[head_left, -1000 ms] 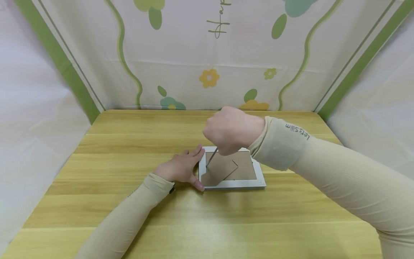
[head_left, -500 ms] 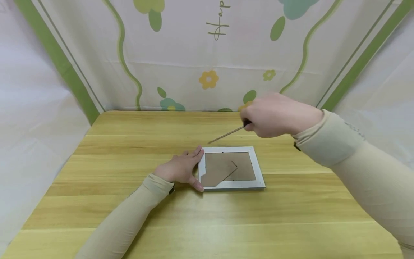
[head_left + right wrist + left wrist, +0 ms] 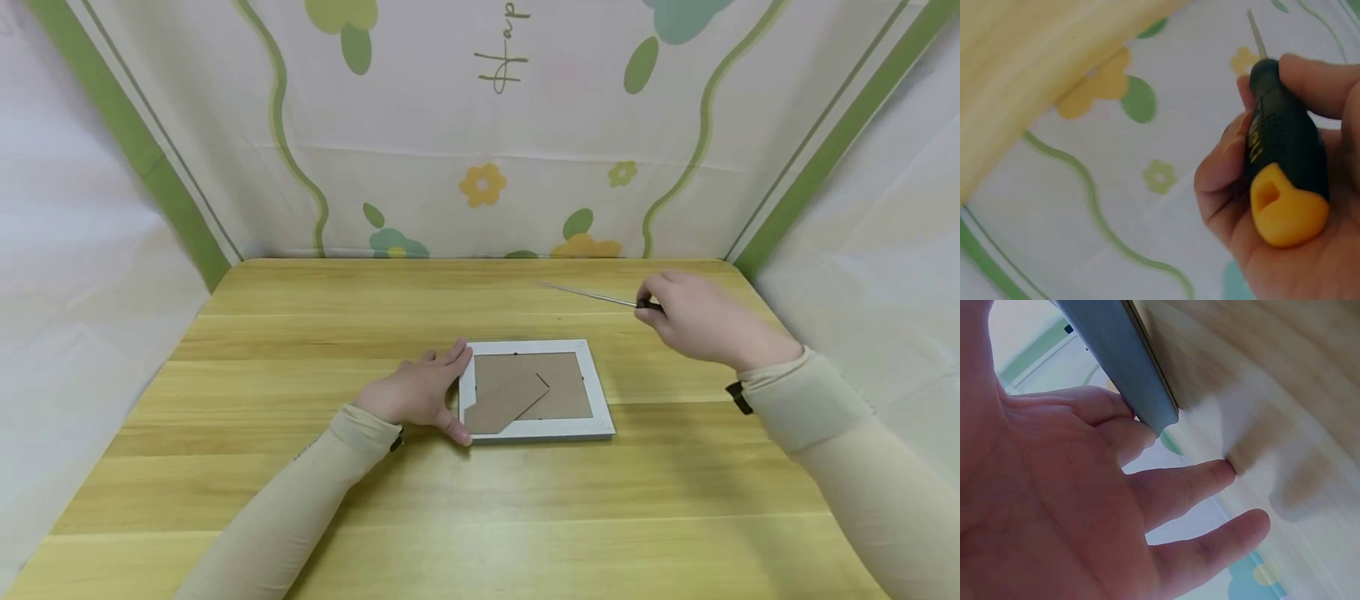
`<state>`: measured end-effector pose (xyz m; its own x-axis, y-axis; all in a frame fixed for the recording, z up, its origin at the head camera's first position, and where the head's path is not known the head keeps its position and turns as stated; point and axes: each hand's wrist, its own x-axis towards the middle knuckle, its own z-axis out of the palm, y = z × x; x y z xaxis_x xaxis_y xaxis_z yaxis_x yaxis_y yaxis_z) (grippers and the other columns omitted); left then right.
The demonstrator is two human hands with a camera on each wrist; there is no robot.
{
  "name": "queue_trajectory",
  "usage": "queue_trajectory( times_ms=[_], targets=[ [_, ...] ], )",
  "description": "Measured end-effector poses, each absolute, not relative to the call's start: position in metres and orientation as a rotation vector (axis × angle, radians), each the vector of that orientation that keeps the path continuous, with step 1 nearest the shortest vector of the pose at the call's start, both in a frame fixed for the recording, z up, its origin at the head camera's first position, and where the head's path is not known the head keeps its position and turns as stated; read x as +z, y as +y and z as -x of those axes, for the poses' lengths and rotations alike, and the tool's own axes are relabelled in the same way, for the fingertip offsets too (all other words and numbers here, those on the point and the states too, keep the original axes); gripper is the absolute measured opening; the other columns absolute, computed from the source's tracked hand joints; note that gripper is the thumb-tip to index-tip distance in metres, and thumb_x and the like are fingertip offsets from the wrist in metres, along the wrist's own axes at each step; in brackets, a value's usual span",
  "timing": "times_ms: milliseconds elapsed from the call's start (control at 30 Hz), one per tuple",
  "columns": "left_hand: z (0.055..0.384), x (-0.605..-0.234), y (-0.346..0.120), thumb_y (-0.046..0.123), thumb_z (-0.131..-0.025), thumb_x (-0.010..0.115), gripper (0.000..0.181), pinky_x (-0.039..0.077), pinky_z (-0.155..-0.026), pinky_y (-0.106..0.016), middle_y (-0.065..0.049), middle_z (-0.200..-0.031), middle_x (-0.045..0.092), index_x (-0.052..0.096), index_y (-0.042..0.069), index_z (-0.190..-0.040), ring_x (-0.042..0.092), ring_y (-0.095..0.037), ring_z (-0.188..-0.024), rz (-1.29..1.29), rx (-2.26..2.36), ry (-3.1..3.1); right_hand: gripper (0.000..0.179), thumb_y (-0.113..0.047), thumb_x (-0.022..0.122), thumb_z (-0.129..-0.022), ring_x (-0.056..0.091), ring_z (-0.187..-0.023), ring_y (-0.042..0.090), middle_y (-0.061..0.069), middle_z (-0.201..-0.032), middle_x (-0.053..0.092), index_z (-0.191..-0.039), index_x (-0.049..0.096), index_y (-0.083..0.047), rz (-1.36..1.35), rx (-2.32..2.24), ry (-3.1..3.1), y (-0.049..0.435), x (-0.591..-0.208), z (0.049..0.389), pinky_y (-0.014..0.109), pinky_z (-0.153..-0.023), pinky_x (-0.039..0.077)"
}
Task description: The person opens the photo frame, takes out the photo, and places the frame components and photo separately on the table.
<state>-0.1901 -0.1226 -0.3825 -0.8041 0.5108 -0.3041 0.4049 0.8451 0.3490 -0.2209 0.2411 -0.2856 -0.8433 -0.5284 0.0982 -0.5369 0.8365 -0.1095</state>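
A picture frame (image 3: 558, 428) lies face down on the table, its white back rim around a brown backing board (image 3: 562, 367). An angled brown flap (image 3: 498, 410) extends over the board's lower left. My left hand (image 3: 418, 392) holds the frame's left end, thumb at the near corner and forefinger at the far one. In the left wrist view two fingers bend against the frame's grey edge (image 3: 1125, 362), while the other two stretch out straight. Right of the frame and raised, my right hand (image 3: 701, 321) grips a screwdriver (image 3: 1288, 144) with a dark green and yellow handle. Its shaft points left.
The wooden table (image 3: 480, 517) reaches back to a white curtain (image 3: 420, 108) with flower prints and green bands. White cloth hangs at both sides. Small black tabs sit along the inner edges of the frame's rim.
My right hand has lifted the screwdriver off the frame's left inner edge and carried it to the right, its shaft swinging from downward to nearly level. The left hand and frame stay put.
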Motion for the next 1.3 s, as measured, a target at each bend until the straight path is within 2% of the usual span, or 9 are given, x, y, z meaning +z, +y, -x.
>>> queue_trajectory(
  times_ms=[133,267,433,900,1067,1300],
  targets=[
    [0.190,-0.382,-0.124,0.061,-0.065,0.083,0.131,0.019,-0.109,-0.068,-0.004,-0.165,0.002,0.008,0.010,-0.160,0.018,-0.049,-0.144,-0.670,0.381,2.631,0.021,-0.012,0.055,-0.101,0.058,-0.078,0.027,0.017,-0.093,0.061,-0.107,0.058,0.008,-0.704,0.357,-3.085,0.257,-0.316,0.229,0.044,-0.068,0.049],
    [0.190,-0.384,-0.125,0.061,-0.065,0.083,0.131,0.018,-0.110,-0.068,-0.004,-0.165,0.002,0.008,0.011,-0.160,0.018,-0.049,-0.144,-0.673,0.393,2.633,0.026,-0.014,0.045,-0.105,0.053,-0.070,0.024,0.015,-0.086,0.058,-0.110,0.049,0.011,-0.521,0.501,-3.233,0.268,-0.342,0.233,0.038,-0.060,0.045],
    [0.190,-0.384,-0.125,0.061,-0.065,0.083,0.131,0.019,-0.109,-0.068,-0.004,-0.165,0.002,0.009,0.010,-0.160,0.018,-0.049,-0.144,-0.680,0.398,2.635,0.035,-0.016,0.033,-0.108,0.048,-0.066,0.024,0.015,-0.080,0.050,-0.118,0.038,0.018,-0.343,0.608,-3.312,0.275,-0.363,0.234,0.034,-0.055,0.041],
    [0.187,-0.381,-0.125,0.061,-0.066,0.083,0.130,0.020,-0.108,-0.070,-0.005,-0.165,0.002,0.008,0.009,-0.159,0.018,-0.050,-0.143,-0.682,0.396,2.632,0.047,-0.022,0.022,-0.107,0.051,-0.078,0.035,0.026,-0.094,0.048,-0.126,0.024,0.021,0.008,0.751,-3.378,0.283,-0.383,0.247,0.041,-0.067,0.045],
    [0.187,-0.382,-0.124,0.062,-0.066,0.082,0.130,0.020,-0.108,-0.070,-0.005,-0.165,0.002,0.009,0.010,-0.160,0.019,-0.050,-0.143,-0.690,0.398,2.630,0.044,-0.022,0.028,-0.107,0.053,-0.076,0.033,0.024,-0.090,0.050,-0.120,0.033,0.019,0.004,0.682,-3.409,0.286,-0.388,0.254,0.040,-0.066,0.046],
    [0.185,-0.383,-0.124,0.060,-0.066,0.084,0.129,0.020,-0.108,-0.070,-0.006,-0.165,0.004,0.010,0.009,-0.160,0.019,-0.050,-0.143,-0.695,0.418,2.633,0.031,-0.025,0.041,-0.104,0.052,-0.067,0.023,0.015,-0.082,0.051,-0.103,0.045,0.006,-0.059,0.645,-3.407,0.292,-0.390,0.258,0.036,-0.062,0.043]
  ],
)
